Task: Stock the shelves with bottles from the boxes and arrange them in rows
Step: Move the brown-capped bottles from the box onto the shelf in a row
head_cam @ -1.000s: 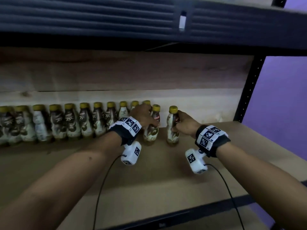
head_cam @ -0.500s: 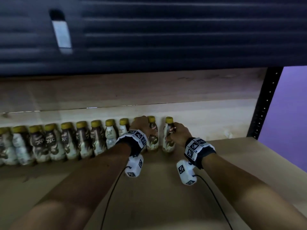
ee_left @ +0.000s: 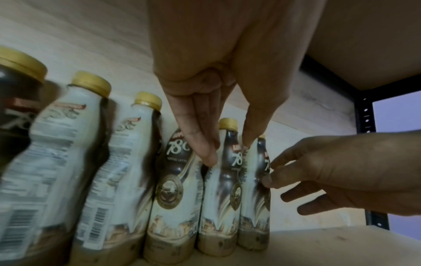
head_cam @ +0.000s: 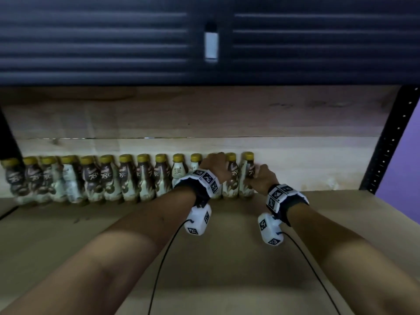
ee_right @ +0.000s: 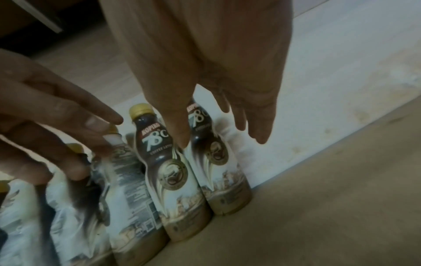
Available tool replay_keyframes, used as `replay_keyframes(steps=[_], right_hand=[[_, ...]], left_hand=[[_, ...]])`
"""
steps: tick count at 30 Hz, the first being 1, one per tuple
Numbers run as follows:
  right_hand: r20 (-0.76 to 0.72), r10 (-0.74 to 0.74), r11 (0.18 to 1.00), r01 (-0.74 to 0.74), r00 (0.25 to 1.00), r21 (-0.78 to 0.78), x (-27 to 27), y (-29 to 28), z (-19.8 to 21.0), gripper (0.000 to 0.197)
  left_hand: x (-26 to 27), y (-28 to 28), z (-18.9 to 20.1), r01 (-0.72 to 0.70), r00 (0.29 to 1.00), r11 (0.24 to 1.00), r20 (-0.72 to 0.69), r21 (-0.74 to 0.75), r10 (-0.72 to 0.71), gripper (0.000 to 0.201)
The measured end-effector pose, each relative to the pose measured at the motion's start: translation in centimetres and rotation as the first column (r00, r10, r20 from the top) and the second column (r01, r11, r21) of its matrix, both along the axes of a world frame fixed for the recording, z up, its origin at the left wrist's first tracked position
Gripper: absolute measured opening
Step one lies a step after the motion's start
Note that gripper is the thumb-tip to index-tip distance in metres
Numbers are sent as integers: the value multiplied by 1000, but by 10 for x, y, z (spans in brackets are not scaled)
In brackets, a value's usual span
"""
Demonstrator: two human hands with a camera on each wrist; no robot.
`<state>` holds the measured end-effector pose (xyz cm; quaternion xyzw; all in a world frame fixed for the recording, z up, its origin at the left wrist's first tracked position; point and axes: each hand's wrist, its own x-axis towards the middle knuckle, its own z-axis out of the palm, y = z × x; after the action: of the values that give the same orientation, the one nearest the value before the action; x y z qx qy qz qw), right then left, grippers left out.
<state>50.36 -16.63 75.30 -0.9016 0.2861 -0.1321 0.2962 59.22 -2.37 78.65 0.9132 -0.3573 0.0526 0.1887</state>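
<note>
A row of several coffee bottles [head_cam: 109,178] with gold caps stands along the shelf's back wall. The two at its right end, a bottle [head_cam: 231,178] and the end bottle [head_cam: 247,176], stand upright and touch each other. My left hand [head_cam: 216,165] reaches over the row. In the left wrist view its straight fingers [ee_left: 205,151] and thumb straddle the second-last bottle [ee_left: 227,180] and touch its shoulder. My right hand [head_cam: 261,178] is beside the end bottle [ee_right: 218,162]. Its thumb [ee_right: 180,136] lies in front and its straight fingers to the right.
The brown shelf board [head_cam: 227,258] runs toward me and to the right of the row. The upper shelf's dark underside [head_cam: 113,42] hangs low overhead. A black upright post [head_cam: 386,144] marks the right end, with a purple wall [head_cam: 406,155] beyond.
Both hands moved their bottles back to the wall and set them at the right end of the row. The curled fingers have straightened.
</note>
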Motion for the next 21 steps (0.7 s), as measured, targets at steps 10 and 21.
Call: replay_keyframes(steps=[10,21], right_hand=[[-310,189,936,-266,932,-230,-37,129,37,39],[-325,339,941,-322,883,107,-150,331,10,13]], left_hand=[[-34,148,6,158,978,975,-162,156,-133,47],[-112,353,-40,481,709,870,-633,111,-311,32]])
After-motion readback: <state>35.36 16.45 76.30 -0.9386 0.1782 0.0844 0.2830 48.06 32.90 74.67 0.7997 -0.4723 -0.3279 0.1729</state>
